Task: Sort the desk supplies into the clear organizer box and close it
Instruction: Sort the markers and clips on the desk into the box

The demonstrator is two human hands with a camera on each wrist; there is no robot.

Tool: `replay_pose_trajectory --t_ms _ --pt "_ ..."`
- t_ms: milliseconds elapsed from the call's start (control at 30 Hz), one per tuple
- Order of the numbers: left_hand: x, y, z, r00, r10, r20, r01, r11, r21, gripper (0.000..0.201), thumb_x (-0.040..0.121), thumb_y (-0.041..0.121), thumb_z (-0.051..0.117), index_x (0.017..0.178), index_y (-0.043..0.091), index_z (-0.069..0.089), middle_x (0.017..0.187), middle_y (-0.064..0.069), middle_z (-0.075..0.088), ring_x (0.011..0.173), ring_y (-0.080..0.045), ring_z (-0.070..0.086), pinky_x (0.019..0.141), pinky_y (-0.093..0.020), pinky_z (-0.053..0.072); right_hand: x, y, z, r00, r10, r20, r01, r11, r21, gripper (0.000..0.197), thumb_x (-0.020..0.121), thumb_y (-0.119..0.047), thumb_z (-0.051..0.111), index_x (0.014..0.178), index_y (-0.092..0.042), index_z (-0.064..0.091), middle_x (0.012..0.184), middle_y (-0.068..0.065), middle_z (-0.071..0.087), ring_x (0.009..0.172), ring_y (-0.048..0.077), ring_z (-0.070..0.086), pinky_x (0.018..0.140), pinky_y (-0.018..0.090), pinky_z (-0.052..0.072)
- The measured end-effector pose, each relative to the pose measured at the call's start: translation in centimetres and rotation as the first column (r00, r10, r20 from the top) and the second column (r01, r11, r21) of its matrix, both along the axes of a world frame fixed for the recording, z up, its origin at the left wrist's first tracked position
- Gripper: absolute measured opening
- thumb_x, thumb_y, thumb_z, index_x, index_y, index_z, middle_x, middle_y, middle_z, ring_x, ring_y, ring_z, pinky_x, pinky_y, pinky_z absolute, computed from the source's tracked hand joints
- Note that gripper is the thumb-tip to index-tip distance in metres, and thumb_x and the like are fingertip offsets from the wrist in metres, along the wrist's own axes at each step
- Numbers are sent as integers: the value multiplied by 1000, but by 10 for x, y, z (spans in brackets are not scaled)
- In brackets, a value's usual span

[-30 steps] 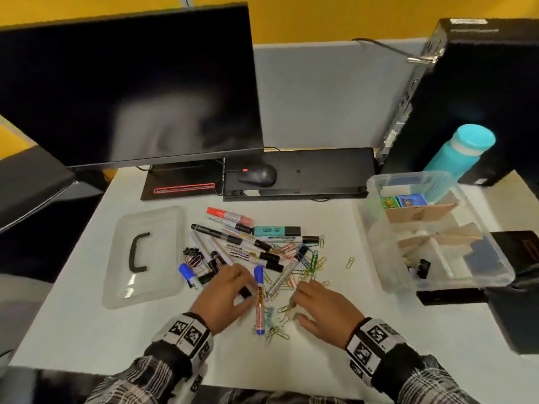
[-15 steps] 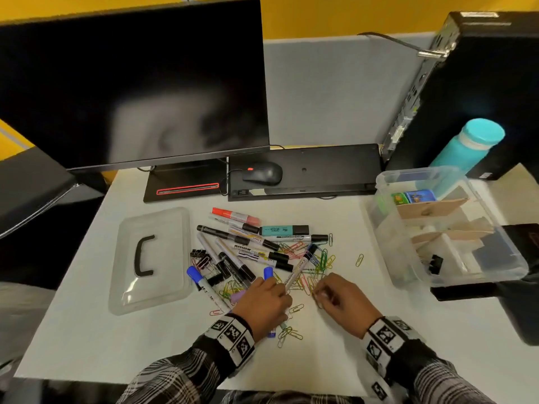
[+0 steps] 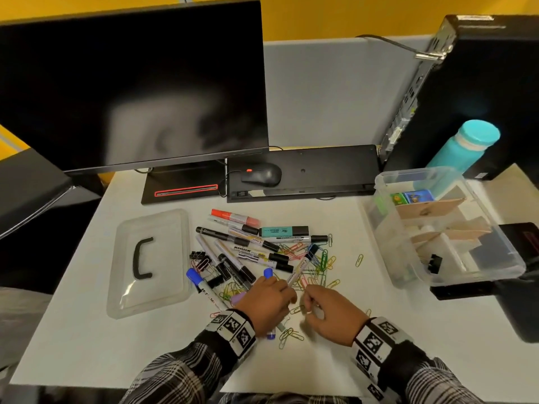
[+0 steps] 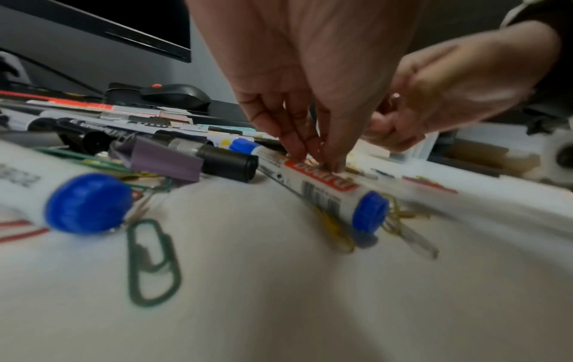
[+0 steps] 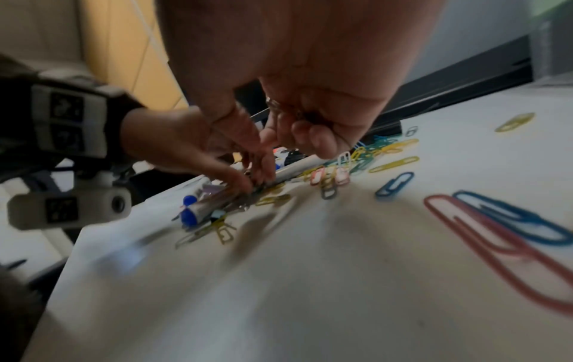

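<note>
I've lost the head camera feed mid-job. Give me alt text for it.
Both hands work a scattered pile of paper clips and markers on a white desk: left hand reaches down onto them, right hand is curled around gathered clips. The clear organizer box sits open at right, its lid at left.

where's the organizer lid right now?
In the head view the clear lid lies flat on the desk, handle up, left of the marker pile and in front of the monitor stand, apart from the organizer box at far right.
</note>
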State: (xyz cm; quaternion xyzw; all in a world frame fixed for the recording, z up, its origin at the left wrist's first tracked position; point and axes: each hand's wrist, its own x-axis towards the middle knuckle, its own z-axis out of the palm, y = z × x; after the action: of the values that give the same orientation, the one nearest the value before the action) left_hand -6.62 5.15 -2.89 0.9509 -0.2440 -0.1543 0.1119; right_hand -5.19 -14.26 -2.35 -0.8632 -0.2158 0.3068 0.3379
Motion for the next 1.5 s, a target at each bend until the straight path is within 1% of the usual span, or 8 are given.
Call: replay_pose_trajectory --t_ms 167,367,600,800,933,1067,1267,1500 --pt "7 13 9 945 298 -132 -325 841 -433 20 87 25 62 107 28 59 95 14 60 92 -3 55 88 -27 45 -8 17 3 960 242 138 -218 961 -170 26 84 -45 47 105 -29 48 103 -4 61 91 16 55 78 33 46" --pt "17 49 22 801 455 -390 -597 551 -583 22 87 9 63 103 24 61 88 5 57 73 3 54 71 -15 48 -8 46 -6 903 385 189 -339 911 -236 31 93 -34 47 120 -22 51 117 3 58 107 22 53 87 36 46" --pt "13 109 27 765 492 -415 -644 585 -494 27 88 -3 51 99 19 61 98 -5 60 83 -16 58 77 -24 54 2 42 -10 972 231 50 -218 956 -196 17 90 -34 56 94 -19 49 101 1 55 89 19 53 77 30 43" --pt "-8 114 20 819 484 -309 -561 787 -256 17 89 6 45 78 13 57 85 -6 60 78 -18 57 78 -39 50 6 40 -17 977 212 0 -208 959 -191 18 90 -35 57 92 -22 44 97 -2 51 89 18 52 73 27 40" --pt "-16 102 12 912 391 -123 -405 904 -133 24 88 46 55 95 23 55 95 9 50 77 -8 50 65 -22 44 3 41 -16 973 227 38 -215 956 -201 26 89 -36 54 107 -18 48 107 2 55 95 18 53 80 28 43" --pt "-17 94 2 971 238 -35 -239 969 -67 33 87 32 58 118 24 53 116 7 48 99 -10 50 77 -23 43 1 43 -14 956 272 113 -235 936 -263 27 91 -33 52 111 -15 47 111 4 54 93 17 50 80 29 41" --pt "-16 91 -7 986 110 124 -94 987 -129 18 91 28 52 99 17 64 94 -1 59 80 -19 61 64 -23 41 9 34 -10 995 -64 -83 62 998 -16 23 87 -38 53 91 -16 48 76 -6 49 64 8 41 62 24 38" --pt "-9 94 15 895 445 0 -408 819 -404 17 93 31 54 109 28 61 106 14 54 90 1 55 73 -8 42 30 32 8 548 -164 -820 707 615 349 20 74 -29 52 72 -9 50 65 11 50 46 16 38 44 24 34"
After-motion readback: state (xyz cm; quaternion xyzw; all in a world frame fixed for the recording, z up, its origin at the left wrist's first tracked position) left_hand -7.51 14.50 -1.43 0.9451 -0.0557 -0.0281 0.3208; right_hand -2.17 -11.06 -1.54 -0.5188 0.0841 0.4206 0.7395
